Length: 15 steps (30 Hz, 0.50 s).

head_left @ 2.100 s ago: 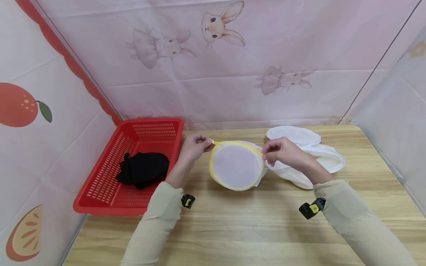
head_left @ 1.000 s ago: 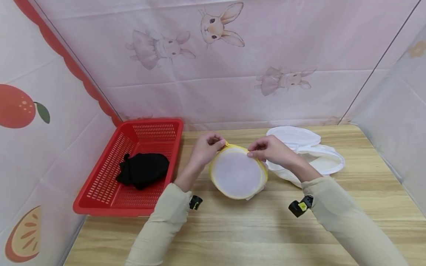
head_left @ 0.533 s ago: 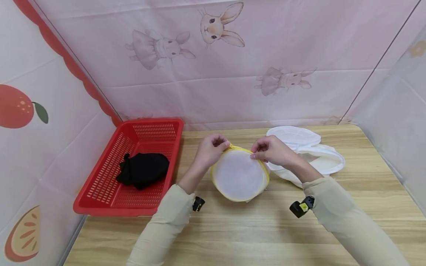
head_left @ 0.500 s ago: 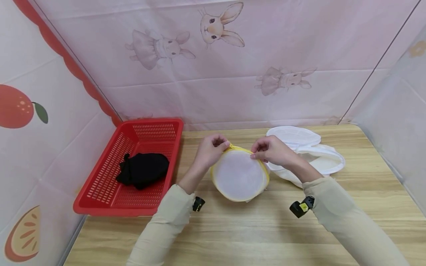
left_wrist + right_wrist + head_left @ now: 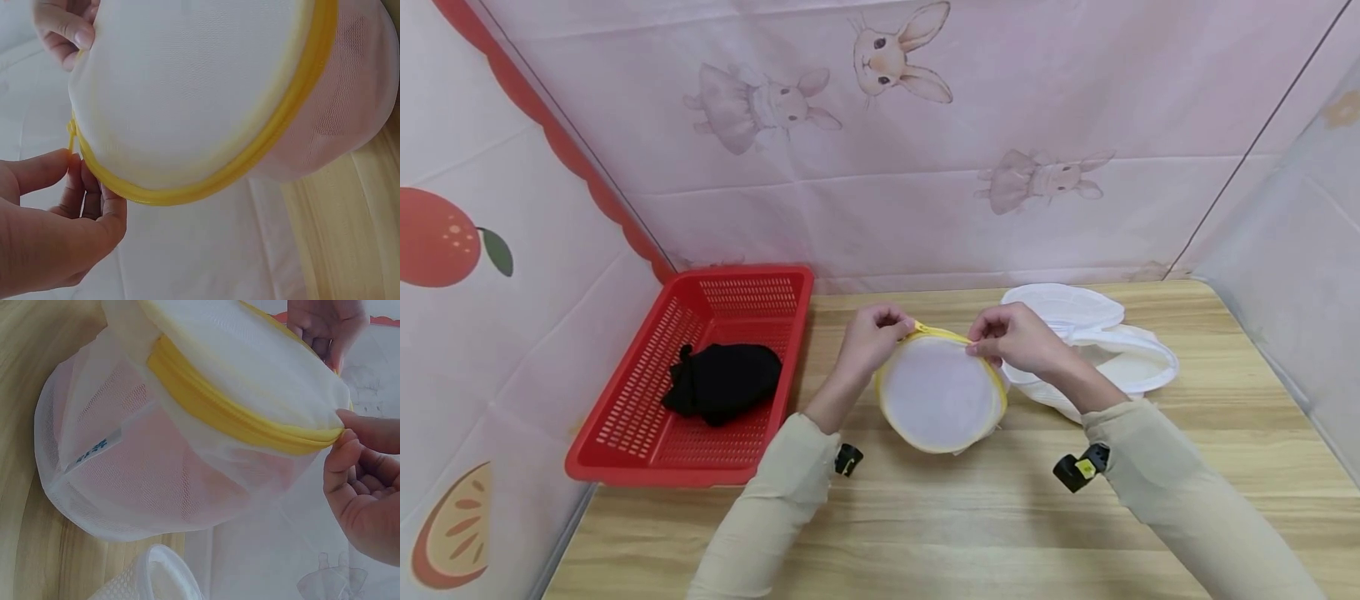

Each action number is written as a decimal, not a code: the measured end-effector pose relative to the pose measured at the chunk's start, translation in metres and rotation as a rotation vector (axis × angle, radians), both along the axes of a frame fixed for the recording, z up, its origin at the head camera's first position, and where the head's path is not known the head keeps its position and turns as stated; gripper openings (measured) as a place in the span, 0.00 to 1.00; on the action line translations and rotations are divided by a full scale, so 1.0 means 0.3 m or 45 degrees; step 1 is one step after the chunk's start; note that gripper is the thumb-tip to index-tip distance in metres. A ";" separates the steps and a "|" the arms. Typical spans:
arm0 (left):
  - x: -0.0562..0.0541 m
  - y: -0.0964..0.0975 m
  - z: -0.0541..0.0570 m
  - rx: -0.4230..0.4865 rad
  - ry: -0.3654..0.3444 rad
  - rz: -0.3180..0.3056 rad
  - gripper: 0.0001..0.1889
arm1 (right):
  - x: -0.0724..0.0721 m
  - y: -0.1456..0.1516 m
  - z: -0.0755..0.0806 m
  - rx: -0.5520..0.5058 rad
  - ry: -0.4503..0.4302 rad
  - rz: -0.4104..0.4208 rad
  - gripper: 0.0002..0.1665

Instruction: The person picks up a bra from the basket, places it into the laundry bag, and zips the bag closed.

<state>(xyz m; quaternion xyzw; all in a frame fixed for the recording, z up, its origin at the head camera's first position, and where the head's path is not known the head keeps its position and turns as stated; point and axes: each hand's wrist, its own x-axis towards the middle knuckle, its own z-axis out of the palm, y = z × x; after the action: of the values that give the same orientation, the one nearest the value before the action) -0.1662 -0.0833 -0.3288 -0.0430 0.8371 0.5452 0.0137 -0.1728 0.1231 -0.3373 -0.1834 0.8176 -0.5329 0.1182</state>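
A round white mesh laundry bag [image 5: 942,392] with a yellow zipper [image 5: 237,419] round its top is tilted toward me at mid-table. Something pink [image 5: 169,469] shows through its side mesh. At the upper left of the rim, my left hand [image 5: 874,337] pinches the yellow zipper pull [image 5: 70,140] between thumb and finger. My right hand [image 5: 1017,337] pinches the rim farther right, its thumb on the lid side and the zipper edge under its fingers. In the right wrist view a small printed label [image 5: 97,450] sits on the bag's side.
On the left stands a red plastic basket [image 5: 628,396] with a black cloth item [image 5: 730,382] in it. White mesh laundry bags [image 5: 1063,307] lie behind and right of my right hand, one gaping open. Printed cloth walls enclose the wooden table [image 5: 955,533].
Over two seconds my left hand moved right along the rim with the zipper pull, and my right hand shifted slightly left. The lid tipped more toward me. In the last half second hardly anything moved.
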 end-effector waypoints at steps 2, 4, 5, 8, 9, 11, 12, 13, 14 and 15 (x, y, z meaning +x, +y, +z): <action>-0.003 -0.005 -0.002 0.024 -0.029 0.026 0.04 | 0.001 0.001 0.002 0.007 0.011 -0.015 0.04; -0.006 -0.013 -0.004 0.052 -0.052 0.047 0.04 | 0.000 0.003 0.004 0.011 0.019 -0.033 0.04; -0.008 -0.017 -0.006 0.066 -0.061 0.053 0.04 | -0.001 0.005 0.004 0.012 0.020 -0.040 0.04; -0.015 -0.033 -0.010 0.098 -0.093 0.065 0.04 | -0.003 0.011 0.006 -0.001 0.018 -0.049 0.04; -0.016 -0.040 -0.012 0.111 -0.103 0.068 0.04 | -0.004 0.013 0.006 -0.006 0.014 -0.053 0.04; -0.019 -0.054 -0.015 0.126 -0.117 0.080 0.04 | -0.005 0.019 0.006 -0.017 0.005 -0.060 0.04; -0.021 -0.062 -0.017 0.128 -0.121 0.085 0.04 | -0.004 0.022 0.007 -0.020 0.001 -0.067 0.05; -0.021 -0.070 -0.020 0.131 -0.120 0.088 0.04 | -0.004 0.026 0.007 -0.023 -0.006 -0.075 0.05; -0.022 -0.078 -0.022 0.136 -0.122 0.094 0.04 | -0.004 0.029 0.007 -0.026 -0.012 -0.082 0.05; -0.023 -0.085 -0.025 0.142 -0.124 0.097 0.05 | -0.004 0.031 0.007 -0.028 -0.016 -0.088 0.05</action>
<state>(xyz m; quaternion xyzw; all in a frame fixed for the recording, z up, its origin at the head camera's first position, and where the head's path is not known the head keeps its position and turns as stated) -0.1731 -0.1088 -0.3362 -0.1007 0.8015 0.5883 0.0360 -0.1740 0.1325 -0.3352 -0.1529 0.8168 -0.5467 0.1028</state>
